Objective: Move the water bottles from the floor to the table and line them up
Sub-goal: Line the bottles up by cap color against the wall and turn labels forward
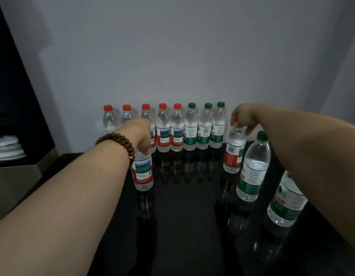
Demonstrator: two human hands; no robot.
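Gripping the top of a red-label bottle [143, 172], the left hand [141, 134] curls its fingers down over the cap (which is hidden under the palm), a bead bracelet [114, 144] on the wrist. That bottle stands upright on the black table [188, 216] at about eleven o'clock from the person, just in front of the row [164, 132]. The row runs along the wall [172, 56] at twelve o'clock: five red caps, then three green, shoulder to shoulder. At one o'clock the right hand [243, 118] pinches the red cap of a second red-label bottle [233, 154], near upright, its base on the table just beside the row's last green bottle and a little nearer the person. One green-label bottle [252, 170] stands free at two o'clock and a nearer green-label bottle [285, 202] at three o'clock, both under the right forearm.

The move ahead seems to turn on the open ends of the row. Both held bottles have their long axis vertical, so each needs only a slide toward twelve o'clock. The left hand is nearer the red end, with bare table at its ten o'clock; the right hand is nearer the green end.
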